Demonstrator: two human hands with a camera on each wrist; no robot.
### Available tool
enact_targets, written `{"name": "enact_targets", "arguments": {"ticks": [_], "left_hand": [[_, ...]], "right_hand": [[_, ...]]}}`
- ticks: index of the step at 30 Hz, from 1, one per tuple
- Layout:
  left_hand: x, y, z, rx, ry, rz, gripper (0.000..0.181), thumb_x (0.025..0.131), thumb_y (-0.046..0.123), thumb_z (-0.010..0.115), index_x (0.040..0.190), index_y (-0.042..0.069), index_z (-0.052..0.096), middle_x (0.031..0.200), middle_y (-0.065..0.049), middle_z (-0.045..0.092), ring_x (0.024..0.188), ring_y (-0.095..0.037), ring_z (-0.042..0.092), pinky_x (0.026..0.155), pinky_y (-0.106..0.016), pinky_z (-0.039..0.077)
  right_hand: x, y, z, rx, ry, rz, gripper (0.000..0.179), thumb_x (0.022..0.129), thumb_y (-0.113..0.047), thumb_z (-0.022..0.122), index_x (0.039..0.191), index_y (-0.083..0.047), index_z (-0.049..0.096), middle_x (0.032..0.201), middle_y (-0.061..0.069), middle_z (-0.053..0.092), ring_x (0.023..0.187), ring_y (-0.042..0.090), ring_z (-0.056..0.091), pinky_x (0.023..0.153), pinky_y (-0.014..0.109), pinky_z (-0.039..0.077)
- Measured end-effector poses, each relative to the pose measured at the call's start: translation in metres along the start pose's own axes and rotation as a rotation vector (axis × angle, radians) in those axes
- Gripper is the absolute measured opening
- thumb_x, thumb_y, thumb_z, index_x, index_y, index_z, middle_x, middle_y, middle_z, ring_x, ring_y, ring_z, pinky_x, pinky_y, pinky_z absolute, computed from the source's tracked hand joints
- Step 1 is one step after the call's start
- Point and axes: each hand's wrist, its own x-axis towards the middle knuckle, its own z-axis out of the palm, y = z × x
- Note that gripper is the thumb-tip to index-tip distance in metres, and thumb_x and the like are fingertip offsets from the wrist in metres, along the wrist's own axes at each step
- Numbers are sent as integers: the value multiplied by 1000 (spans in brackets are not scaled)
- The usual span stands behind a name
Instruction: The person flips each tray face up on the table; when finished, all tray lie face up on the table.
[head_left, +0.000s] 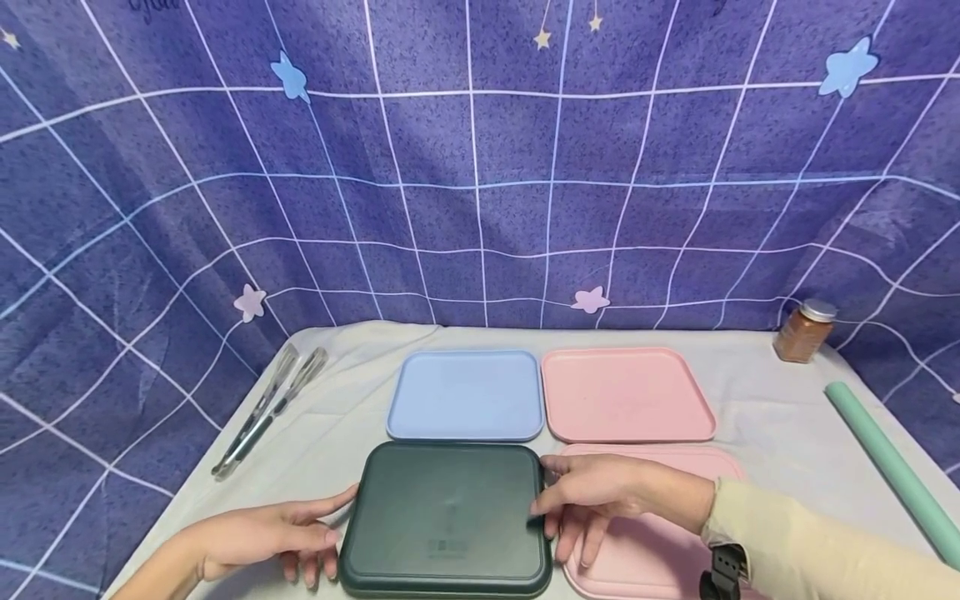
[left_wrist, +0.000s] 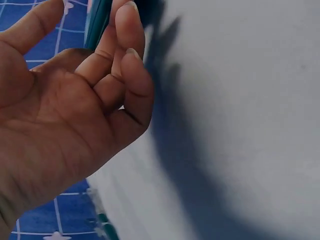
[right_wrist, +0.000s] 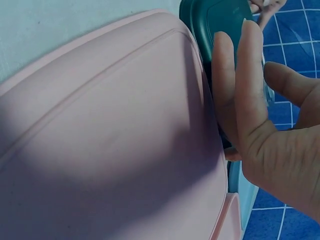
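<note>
A dark green rectangular tray lies in the front middle, a faint small marking on its upper face. Beside its left edge is my left hand; one finger reaches to the tray's rim while the others bend loosely below. At the opposite edge my right hand has a fingertip overlapping the tray's upper face, with a small shadow beneath it. Its remaining fingers hang over the near pink tray. From the right wrist, two fingers look straight in front of the dark green tray.
Behind the dark green tray lie a light blue tray and another pink tray. Metal tongs rest at the left. A silver-lidded jar stands back right, near a green roll. A purple grid curtain hangs behind.
</note>
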Motion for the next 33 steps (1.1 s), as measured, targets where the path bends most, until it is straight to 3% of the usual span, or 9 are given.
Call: {"name": "enact_targets", "arguments": {"ticks": [10,15,20,25,33], "left_hand": [[-19,26,-1,69,19,22,70,107,17,44,161,8,-1,106,-17,71,85,-20,69,76,-31,55],[-26,41,3,128,84,12,70,107,18,45,161,6,2,102,-17,71,81,-21,67,78,-30,54],[-26,56,9,232,170,52,70,106,18,49,160,0,9,91,-14,71,75,-18,65,80,-27,52],[-25,68,15,335,239,122,74,103,18,55,159,-3,11,82,-8,67,71,-15,63,69,-30,53],[-21,89,28,378,301,134,81,99,18,62,159,-4,11,72,6,54,64,-4,53,64,-27,49]], "right_hand": [[1,-2,6,-20,89,-7,102,89,-17,71,160,1,0,88,17,66,60,20,72,47,31,56],[3,-4,10,-89,134,1,99,86,-15,73,160,0,8,94,19,68,59,20,71,46,30,55],[6,-5,15,-86,136,1,103,85,-15,73,160,1,4,94,17,70,56,17,70,45,29,55],[8,-4,20,-64,125,-10,103,86,-14,71,159,1,1,96,17,70,53,14,68,44,25,53],[9,-3,27,-40,153,-30,101,86,-12,71,159,0,3,95,18,67,51,14,66,44,28,54]]}}
